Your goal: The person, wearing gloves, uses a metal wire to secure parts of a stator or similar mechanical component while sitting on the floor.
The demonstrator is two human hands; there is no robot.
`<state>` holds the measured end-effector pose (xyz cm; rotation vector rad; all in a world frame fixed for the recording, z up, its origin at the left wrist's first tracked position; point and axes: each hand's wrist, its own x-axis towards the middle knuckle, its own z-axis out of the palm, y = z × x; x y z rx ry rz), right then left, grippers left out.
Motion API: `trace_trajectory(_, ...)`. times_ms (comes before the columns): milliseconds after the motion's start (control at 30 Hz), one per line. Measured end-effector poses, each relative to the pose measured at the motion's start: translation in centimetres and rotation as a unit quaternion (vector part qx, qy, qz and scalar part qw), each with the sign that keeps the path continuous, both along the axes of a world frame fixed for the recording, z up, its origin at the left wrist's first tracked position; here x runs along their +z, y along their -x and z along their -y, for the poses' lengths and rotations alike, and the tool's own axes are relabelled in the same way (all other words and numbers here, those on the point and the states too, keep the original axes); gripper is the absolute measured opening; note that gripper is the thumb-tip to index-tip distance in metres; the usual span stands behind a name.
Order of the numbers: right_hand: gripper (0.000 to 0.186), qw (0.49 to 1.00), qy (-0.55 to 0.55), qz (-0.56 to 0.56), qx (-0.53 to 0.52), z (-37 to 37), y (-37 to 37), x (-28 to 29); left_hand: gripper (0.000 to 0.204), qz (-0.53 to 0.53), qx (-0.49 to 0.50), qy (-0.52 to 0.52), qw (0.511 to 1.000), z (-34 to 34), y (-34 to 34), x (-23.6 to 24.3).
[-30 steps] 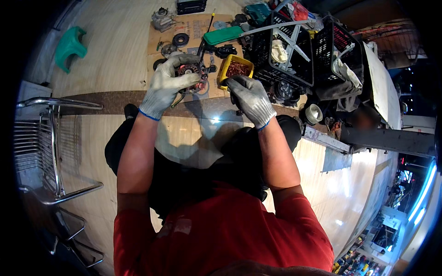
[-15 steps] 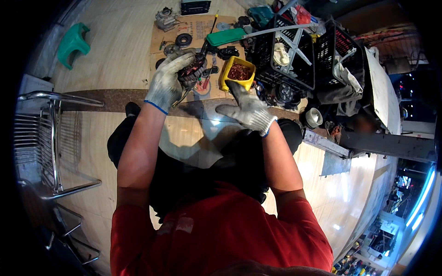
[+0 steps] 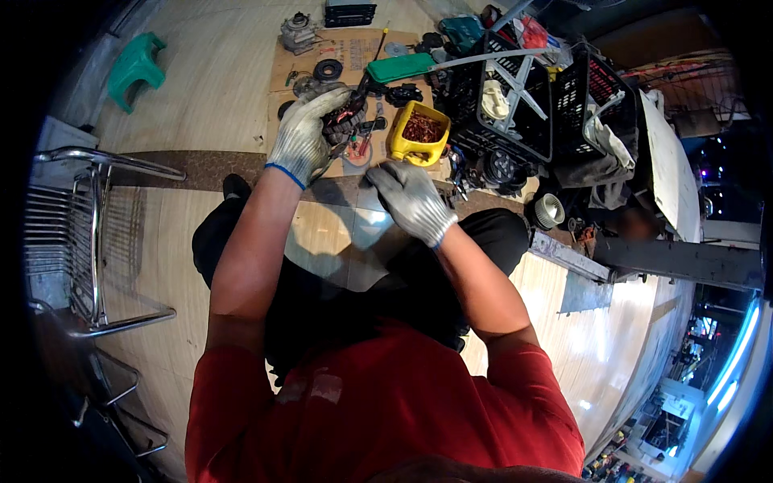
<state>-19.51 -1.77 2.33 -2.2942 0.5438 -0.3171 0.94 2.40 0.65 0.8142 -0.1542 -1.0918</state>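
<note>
The gloves (image 3: 412, 203) are knitted cloth, the container (image 3: 415, 151) smooth plastic, the floor (image 3: 592, 362) glossy

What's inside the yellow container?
The container holds a heap of thin, reddish-brown pieces, seen from above. That top layer covers the bottom, so anything beneath cannot be seen.

I have both arms reaching forward and leaning inward. My left hand (image 3: 304, 133), gloved, is farther out, its fingers curled into a grip. My right hand (image 3: 409, 198), also gloved, sits nearer the body, back upward, angled to the left, its fingers bent; I can't make out whether they close fully.
</note>
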Motion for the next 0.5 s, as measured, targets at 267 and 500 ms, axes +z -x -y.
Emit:
trace_trajectory(267, 0.024, 0.976, 0.071, -0.197, -0.068, -4.9, 18.8, 2.3, 0.022, -0.014, 0.006, -0.042, 0.999, -0.1, 0.7, 0.8)
trace_trajectory(500, 0.014, 0.908, 0.06, -0.348, -0.224, -11.7, 41.3, -2.9, 0.023, 0.007, -0.001, 0.018, 1.0, 0.5, 2.3, 0.8)
